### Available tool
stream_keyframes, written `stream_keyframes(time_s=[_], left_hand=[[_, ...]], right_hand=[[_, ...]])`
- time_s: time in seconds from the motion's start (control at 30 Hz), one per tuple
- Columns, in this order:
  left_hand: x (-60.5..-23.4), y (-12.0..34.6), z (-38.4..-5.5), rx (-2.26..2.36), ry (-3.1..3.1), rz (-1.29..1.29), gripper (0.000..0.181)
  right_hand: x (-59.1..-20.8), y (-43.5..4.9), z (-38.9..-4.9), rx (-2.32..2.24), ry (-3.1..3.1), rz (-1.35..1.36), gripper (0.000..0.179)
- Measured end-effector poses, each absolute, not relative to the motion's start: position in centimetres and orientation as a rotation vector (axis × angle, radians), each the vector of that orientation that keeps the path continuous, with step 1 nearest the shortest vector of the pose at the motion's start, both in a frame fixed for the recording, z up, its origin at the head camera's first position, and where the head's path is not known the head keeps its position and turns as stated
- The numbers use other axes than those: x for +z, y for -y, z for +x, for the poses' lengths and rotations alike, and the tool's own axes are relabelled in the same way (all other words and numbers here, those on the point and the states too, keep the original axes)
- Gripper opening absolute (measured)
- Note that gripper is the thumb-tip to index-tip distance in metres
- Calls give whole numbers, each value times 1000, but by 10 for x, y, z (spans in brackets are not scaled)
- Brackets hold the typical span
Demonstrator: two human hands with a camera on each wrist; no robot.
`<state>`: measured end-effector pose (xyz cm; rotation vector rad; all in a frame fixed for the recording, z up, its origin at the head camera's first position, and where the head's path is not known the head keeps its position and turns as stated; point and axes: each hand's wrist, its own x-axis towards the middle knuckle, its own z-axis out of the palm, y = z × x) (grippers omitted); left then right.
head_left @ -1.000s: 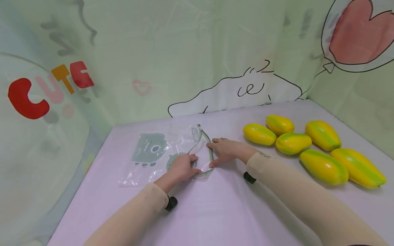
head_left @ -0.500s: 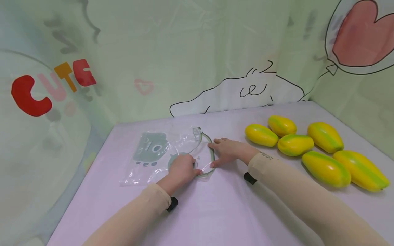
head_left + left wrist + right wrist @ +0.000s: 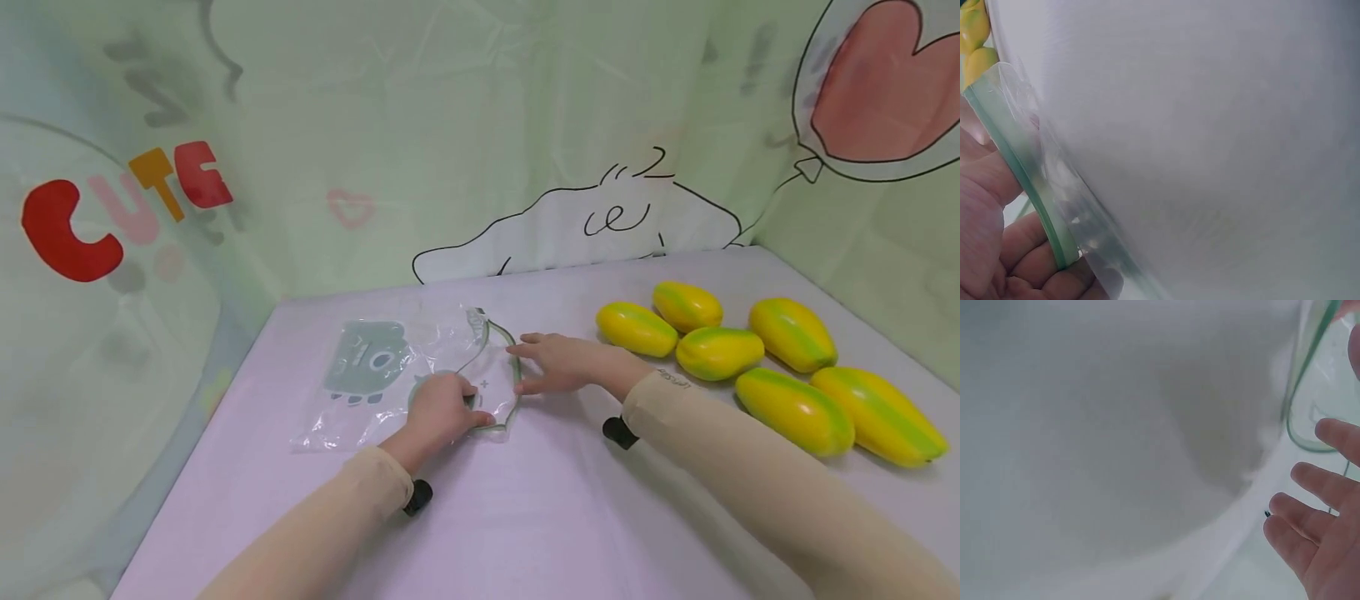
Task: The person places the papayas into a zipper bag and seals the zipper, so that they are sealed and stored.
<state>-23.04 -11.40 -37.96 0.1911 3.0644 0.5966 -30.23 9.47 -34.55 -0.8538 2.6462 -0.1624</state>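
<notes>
A clear plastic zip bag (image 3: 367, 358) with green monster prints lies on the table, its green-edged mouth (image 3: 1025, 178) facing right and spread apart. My left hand (image 3: 438, 408) holds the near side of that mouth, thumb and fingers at the green strip. In the left wrist view its fingers (image 3: 1035, 256) curl by the strip. Across the opening, my right hand (image 3: 558, 364) is at the right rim of the mouth with fingers extended. The right wrist view shows those fingers (image 3: 1322, 481) spread and loosely straight beside the green rim, gripping nothing.
Several yellow-green papayas (image 3: 720, 352) lie in a group on the right of the lilac-covered table (image 3: 517, 517). A pale printed curtain (image 3: 360, 150) hangs behind the table and along its sides.
My right hand has shifted slightly at the bag's right rim, its thumb and wrist moving up and outward. The mouth has widened into a rounder opening. My left hand stays almost in place.
</notes>
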Motion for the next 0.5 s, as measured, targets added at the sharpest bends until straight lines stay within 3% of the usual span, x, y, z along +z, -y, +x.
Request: stream_keyframes(time_s=[0.5], left_hand=[[-385, 119, -233, 658, -3048, 177, 54]], right_hand=[[-304, -191, -268, -402, -2862, -851, 70]])
